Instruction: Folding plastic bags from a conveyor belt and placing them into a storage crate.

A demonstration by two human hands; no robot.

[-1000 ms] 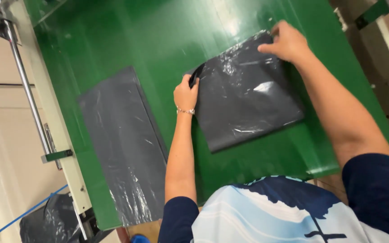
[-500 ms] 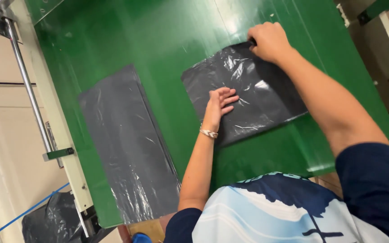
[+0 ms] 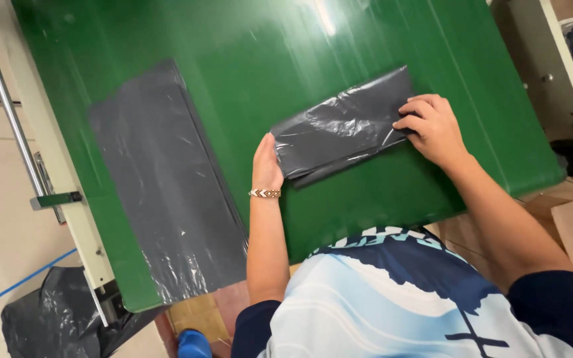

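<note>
A dark grey plastic bag [image 3: 339, 129], folded into a narrow strip, lies on the green table [image 3: 253, 59] in front of me. My left hand [image 3: 266, 164], with a beaded bracelet at the wrist, presses flat against the strip's left end. My right hand [image 3: 431, 127] rests with curled fingers on the strip's right end. Neither hand lifts the bag off the surface.
A second, long flat grey bag [image 3: 164, 179] lies to the left on the green table, reaching its near edge. A metal rail [image 3: 8, 106] runs along the left side. A crumpled black bag [image 3: 48, 318] sits on the floor at lower left. Shelving [image 3: 565, 79] stands at right.
The bag was a wider sheet; it is now folded into a narrow strip. My left hand moved from its middle to its left end, my right hand from the far corner to the right end.
</note>
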